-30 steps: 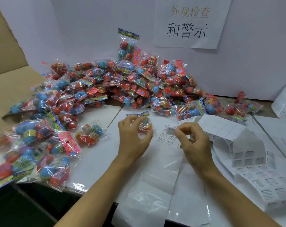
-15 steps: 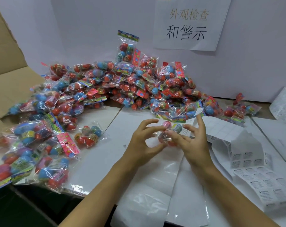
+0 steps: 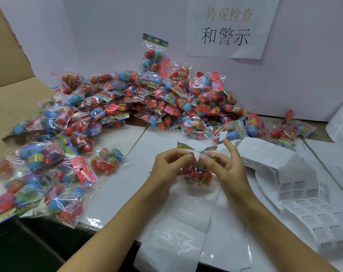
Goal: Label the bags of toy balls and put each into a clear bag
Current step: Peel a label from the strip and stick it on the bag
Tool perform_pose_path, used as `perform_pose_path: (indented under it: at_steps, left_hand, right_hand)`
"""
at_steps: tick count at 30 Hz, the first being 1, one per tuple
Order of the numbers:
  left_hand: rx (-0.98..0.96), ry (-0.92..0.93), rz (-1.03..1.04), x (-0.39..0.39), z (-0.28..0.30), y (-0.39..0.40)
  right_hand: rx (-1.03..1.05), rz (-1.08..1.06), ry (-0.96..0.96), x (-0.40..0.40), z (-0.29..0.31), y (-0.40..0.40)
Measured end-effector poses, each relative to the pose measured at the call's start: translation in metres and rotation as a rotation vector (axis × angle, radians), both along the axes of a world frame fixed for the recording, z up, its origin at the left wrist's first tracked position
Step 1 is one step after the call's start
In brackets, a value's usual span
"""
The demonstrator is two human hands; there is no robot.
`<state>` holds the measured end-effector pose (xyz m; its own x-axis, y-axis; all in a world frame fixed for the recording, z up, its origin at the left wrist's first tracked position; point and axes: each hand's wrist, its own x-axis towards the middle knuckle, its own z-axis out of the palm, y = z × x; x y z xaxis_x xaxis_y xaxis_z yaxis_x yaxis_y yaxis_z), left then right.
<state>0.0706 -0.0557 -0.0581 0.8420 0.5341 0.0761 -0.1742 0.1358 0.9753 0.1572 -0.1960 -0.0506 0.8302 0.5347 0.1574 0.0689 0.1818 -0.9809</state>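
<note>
A heap of clear plastic bags of red and blue toy balls (image 3: 139, 107) covers the far left of the white table (image 3: 115, 193). At centre, the left hand (image 3: 167, 166) and right hand (image 3: 223, 166) both pinch one small clear bag of balls (image 3: 198, 171), held just above flat clear bags (image 3: 186, 232). White sheets of printed warning labels (image 3: 312, 209) lie at the near right.

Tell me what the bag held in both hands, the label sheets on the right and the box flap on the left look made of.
Held bag: thin clear plastic film, glossy; it crinkles and glints, showing the balls inside.
Label sheets: matte white paper, likely adhesive stickers on a backing; printed in a grid and curling.
Box flap: brown cardboard, dull, with a ragged torn edge.
</note>
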Motion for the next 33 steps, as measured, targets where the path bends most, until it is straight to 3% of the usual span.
perform_pose_path:
  at_steps: [12, 16, 20, 26, 33]
  left_hand:
    - [0.022, -0.011, -0.072, 0.0, 0.001, -0.002]
    - [0.039, 0.081, -0.202, -0.003, -0.002, -0.005]
    - [0.13, 0.021, -0.256, -0.003, -0.006, -0.007]
    - [-0.103, -0.047, -0.162, 0.0, -0.001, 0.002]
    - [-0.238, -0.021, -0.134, 0.0, 0.008, 0.007]
  right_hand:
    - [0.084, -0.067, 0.012, 0.003, 0.0, 0.001]
    - [0.144, -0.132, 0.037, 0.003, 0.003, -0.002]
    - [0.175, -0.14, 0.046, 0.003, 0.005, -0.003]
    - [0.257, -0.227, 0.018, 0.011, 0.008, -0.006]
    - [-0.005, -0.032, -0.14, 0.014, 0.007, -0.013]
